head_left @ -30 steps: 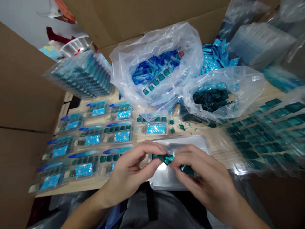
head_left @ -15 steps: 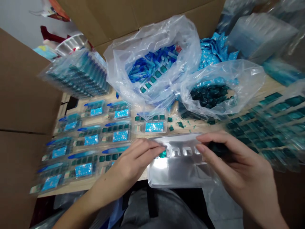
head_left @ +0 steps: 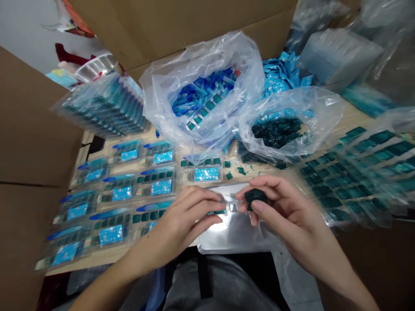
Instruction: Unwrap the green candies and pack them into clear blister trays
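Observation:
A clear plastic blister tray point(head_left: 238, 233) lies at the near edge of the wooden table point(head_left: 292, 179). My left hand point(head_left: 184, 220) rests on the tray's left end, fingers curled, fingertips pressing a small teal tile point(head_left: 218, 212) into a pocket. My right hand point(head_left: 285, 211) hovers over the tray's right part, fingers closed round a dark bunch of teal tiles point(head_left: 255, 196), thumb and forefinger pinching near the pockets.
Filled blister packs point(head_left: 123, 192) with blue cards lie in rows on the left. Behind stand a plastic bag of blue pieces point(head_left: 204, 97), a bag of teal tiles point(head_left: 279, 131) and stacked packs point(head_left: 106, 108). More tile trays point(head_left: 356, 168) lie at right. Cardboard walls surround the table.
My right hand came back from the right with a bunch of tiles and now sits over the tray. My left hand stayed at the tray's left pockets. The view shifted slightly.

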Available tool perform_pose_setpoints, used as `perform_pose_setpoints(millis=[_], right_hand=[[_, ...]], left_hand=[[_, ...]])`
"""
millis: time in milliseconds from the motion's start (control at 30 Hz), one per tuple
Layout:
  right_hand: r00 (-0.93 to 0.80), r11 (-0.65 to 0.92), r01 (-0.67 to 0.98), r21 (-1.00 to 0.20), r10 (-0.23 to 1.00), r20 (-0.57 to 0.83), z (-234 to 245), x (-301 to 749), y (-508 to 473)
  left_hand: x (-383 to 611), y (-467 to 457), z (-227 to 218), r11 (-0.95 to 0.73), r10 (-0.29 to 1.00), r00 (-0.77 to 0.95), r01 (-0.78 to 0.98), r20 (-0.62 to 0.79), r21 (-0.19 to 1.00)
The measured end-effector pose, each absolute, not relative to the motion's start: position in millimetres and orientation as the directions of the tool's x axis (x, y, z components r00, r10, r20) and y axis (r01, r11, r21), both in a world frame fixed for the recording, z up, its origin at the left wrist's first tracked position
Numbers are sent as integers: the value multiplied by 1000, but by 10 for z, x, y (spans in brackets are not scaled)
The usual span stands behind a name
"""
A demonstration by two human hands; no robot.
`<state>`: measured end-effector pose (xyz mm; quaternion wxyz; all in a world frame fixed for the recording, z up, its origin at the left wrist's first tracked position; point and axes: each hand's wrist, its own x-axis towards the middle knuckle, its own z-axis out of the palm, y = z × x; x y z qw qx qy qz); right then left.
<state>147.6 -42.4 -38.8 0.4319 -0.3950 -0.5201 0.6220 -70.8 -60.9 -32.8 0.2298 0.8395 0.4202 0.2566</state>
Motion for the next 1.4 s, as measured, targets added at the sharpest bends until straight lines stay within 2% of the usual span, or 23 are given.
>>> perform_pose_setpoints(millis=[67,167,267,367,467,567,800,1033,1133,1233,1300,1400], right_hand=[[-340,-111,-150,-982,939,-55,-386,1440,-435],[-324,-31,-62,-998,946,-10,-369,1422,-460],[-303,24,-29,-999,952,32,-346,1431,-479],[-304,-54,-87,-995,952,-25,-338,1440,-475],[-337,-94,-88,-992,940,-59,-339,1443,-459],[-354,-56,-28,-998,934,-43,-328,1439,-456],[-240,113,55,-992,966,97,-342,1390,-518],[-253,283,124,-951,936,245,-399,1288,-615],[-233,262,135,-956,946,226,-407,1271,-623],[-265,202,88,-976,949,172,-401,1289,-601],[-309,117,43,-992,946,98,-383,1312,-573],[-356,-10,22,-1000,934,-17,-345,1360,-519]], left_hand=[[-662,-604,-277,-473,860,449,520,244,711],[-566,-610,-226,-368,906,357,401,227,839],[-488,-605,-234,-290,925,339,339,171,895],[-458,-592,-269,-298,914,364,298,180,907],[-464,-585,-286,-309,909,368,279,196,909],[-475,-593,-266,-347,902,369,320,221,881],[-417,-637,-231,-547,833,436,564,339,619],[-351,-640,-301,-562,822,359,635,442,530],[-361,-641,-305,-558,823,344,640,452,529],[-393,-635,-296,-525,851,357,587,385,616],[-411,-629,-284,-528,848,369,536,380,658],[-424,-625,-259,-576,817,396,508,420,640]])
